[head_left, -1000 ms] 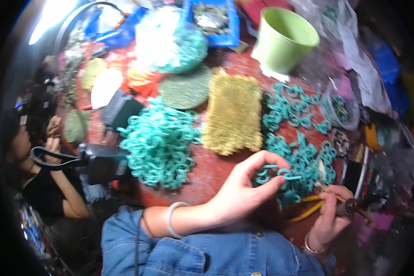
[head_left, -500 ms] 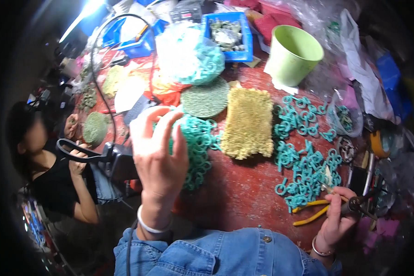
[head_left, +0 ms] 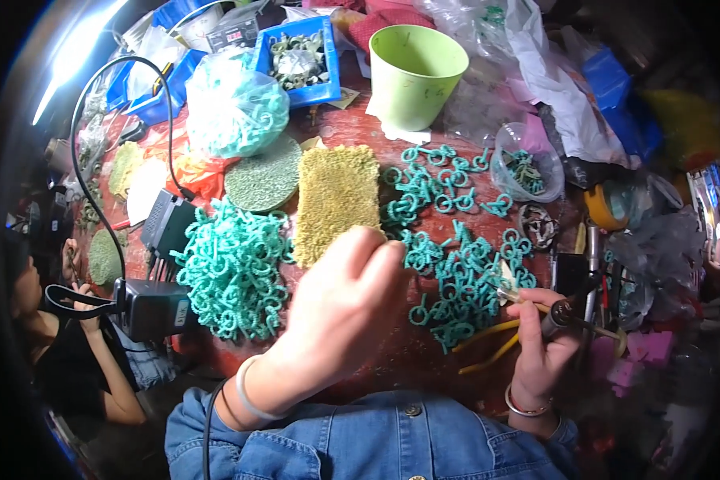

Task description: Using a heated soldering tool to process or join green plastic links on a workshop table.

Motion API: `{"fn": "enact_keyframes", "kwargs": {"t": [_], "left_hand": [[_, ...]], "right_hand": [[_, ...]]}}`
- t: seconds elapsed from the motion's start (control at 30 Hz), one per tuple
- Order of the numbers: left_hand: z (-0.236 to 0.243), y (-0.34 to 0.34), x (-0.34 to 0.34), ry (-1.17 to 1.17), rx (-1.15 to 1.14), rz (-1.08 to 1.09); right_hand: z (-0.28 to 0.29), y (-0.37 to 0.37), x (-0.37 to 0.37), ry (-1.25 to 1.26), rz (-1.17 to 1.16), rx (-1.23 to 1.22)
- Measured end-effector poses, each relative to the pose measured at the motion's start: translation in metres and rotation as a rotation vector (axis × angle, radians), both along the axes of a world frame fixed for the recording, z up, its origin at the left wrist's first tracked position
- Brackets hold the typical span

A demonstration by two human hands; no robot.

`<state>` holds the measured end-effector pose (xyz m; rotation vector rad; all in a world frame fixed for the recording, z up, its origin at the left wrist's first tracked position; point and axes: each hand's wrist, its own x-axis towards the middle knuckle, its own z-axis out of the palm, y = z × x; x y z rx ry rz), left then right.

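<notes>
My left hand (head_left: 344, 304) is raised centrally over the red table (head_left: 248, 360), just below the yellow textured pad (head_left: 336, 196). Its fingers are curled closed, hiding whatever they might hold. A heap of teal ringed pieces (head_left: 232, 268) lies to its left, and looser teal pieces (head_left: 464, 272) spread to its right. At the lower right my right hand (head_left: 544, 352) grips a black-handled tool (head_left: 558, 316), beside yellow-handled pliers (head_left: 496, 352).
A green cup (head_left: 416, 80), blue trays (head_left: 312, 94), a bag of teal pieces (head_left: 236, 104), a round green mat (head_left: 260, 176) and a clear tub (head_left: 524, 160) stand farther back. A black device (head_left: 156, 308) and cable sit left. Another person (head_left: 112, 384) works at far left.
My left hand has moved from over the left teal heap rightward to below the yellow pad, its fingers now curled tighter. My right hand keeps its grip. The whole view has shifted.
</notes>
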<state>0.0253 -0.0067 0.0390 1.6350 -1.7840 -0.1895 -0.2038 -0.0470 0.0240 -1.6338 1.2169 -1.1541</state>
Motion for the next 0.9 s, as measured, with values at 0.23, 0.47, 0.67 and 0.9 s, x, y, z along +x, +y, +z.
{"fn": "enact_keyframes", "kwargs": {"t": [0.23, 0.47, 0.67, 0.9], "left_hand": [[-0.032, -0.016, -0.016, -0.156, 0.046, -0.076], [-0.028, -0.012, -0.024, -0.175, 0.001, -0.019], [-0.029, -0.013, -0.028, -0.135, 0.069, -0.040], [-0.026, -0.015, -0.035, -0.081, 0.065, -0.037]], "right_hand": [[0.000, -0.004, -0.004, 0.006, 0.057, -0.082], [-0.008, -0.008, -0.010, -0.002, 0.141, 0.014], [-0.011, -0.011, -0.008, -0.083, 0.199, -0.061], [-0.009, -0.012, -0.013, -0.072, 0.233, -0.097]]}}
